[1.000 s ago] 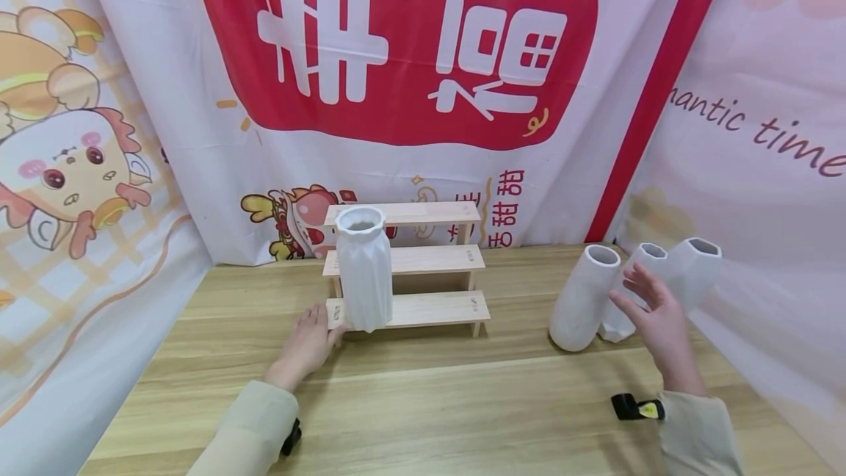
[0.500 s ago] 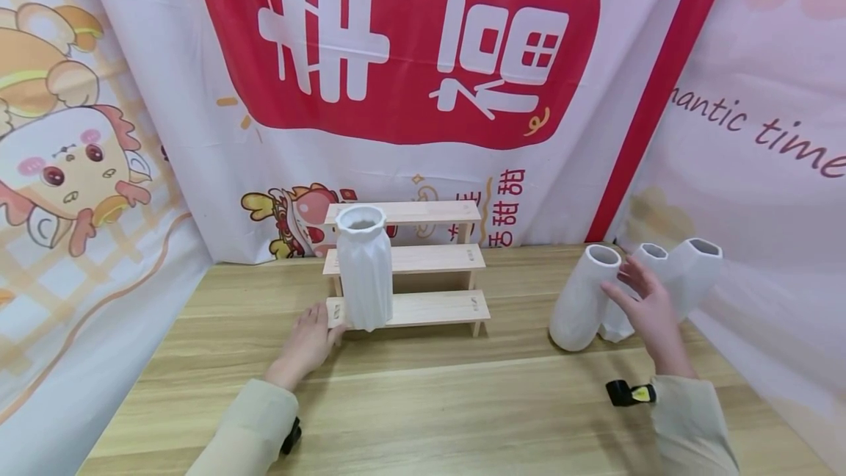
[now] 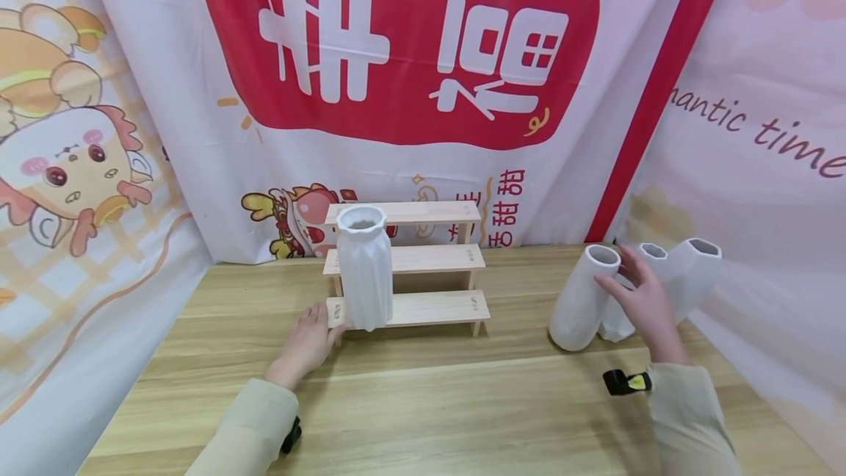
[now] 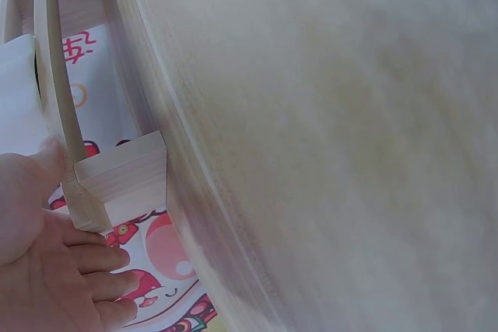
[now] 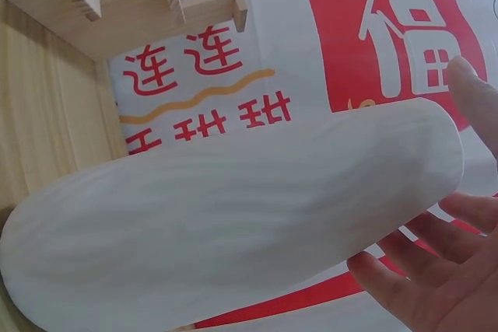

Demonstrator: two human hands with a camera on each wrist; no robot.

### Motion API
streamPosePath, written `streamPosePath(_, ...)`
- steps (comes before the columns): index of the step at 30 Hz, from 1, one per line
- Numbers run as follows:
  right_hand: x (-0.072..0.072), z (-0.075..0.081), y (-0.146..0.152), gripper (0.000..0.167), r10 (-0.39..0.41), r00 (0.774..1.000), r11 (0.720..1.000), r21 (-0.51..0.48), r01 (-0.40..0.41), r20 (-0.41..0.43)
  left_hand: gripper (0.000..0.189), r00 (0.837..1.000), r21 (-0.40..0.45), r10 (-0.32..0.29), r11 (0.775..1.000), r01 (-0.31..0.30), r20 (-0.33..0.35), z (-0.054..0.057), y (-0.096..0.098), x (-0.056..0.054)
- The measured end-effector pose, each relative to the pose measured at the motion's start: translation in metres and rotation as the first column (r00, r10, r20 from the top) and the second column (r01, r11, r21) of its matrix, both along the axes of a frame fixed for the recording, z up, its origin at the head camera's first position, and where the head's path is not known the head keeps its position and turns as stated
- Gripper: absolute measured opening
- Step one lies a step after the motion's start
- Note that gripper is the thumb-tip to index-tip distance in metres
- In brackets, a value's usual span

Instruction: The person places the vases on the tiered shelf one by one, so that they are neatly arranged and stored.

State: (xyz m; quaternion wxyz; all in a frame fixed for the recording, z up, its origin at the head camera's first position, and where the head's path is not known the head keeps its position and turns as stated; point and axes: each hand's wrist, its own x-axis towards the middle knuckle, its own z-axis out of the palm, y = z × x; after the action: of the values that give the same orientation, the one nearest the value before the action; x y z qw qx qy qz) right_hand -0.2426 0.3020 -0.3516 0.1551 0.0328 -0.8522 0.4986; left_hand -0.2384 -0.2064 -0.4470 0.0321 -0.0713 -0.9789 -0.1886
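A three-tier wooden shelf (image 3: 436, 307) stands on the table with a white pleated vase (image 3: 369, 281) upright on the left of its lowest tier. My left hand (image 3: 305, 340) holds the left end of that tier, thumb in front beside the vase and fingers behind the board. On the right, my right hand (image 3: 648, 307) is at the top of a smooth white round-mouthed vase (image 3: 578, 311). In the right wrist view its fingers lie along one side of this vase (image 5: 233, 207), seemingly touching, while the thumb stands apart from the rim.
Two more white vases stand close behind the right hand: a small faceted one (image 3: 615, 322), partly hidden, and a larger angular one (image 3: 692, 278). Printed cloth (image 3: 542, 197) hangs behind the wooden table (image 3: 423, 402) and at both sides.
My right hand has moved left and slightly forward, bringing its fingers behind the round-mouthed vase's rim. The left hand, shelf and vases stay in place.
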Motion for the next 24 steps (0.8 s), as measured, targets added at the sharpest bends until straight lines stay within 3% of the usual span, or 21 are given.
streamPosePath(16,-0.008,0.002,-0.002,0.079,0.011,1.0,0.999,-0.03,-0.011,0.011,0.068,1.0,-0.001,0.005,1.0,-0.005,0.013,0.001,0.001,0.0)
streamPosePath(24,-0.011,-0.001,-0.002,0.071,-0.006,1.0,0.999,-0.035,0.006,0.011,0.067,1.0,-0.003,0.007,1.0,-0.007,0.017,0.001,0.001,0.0)
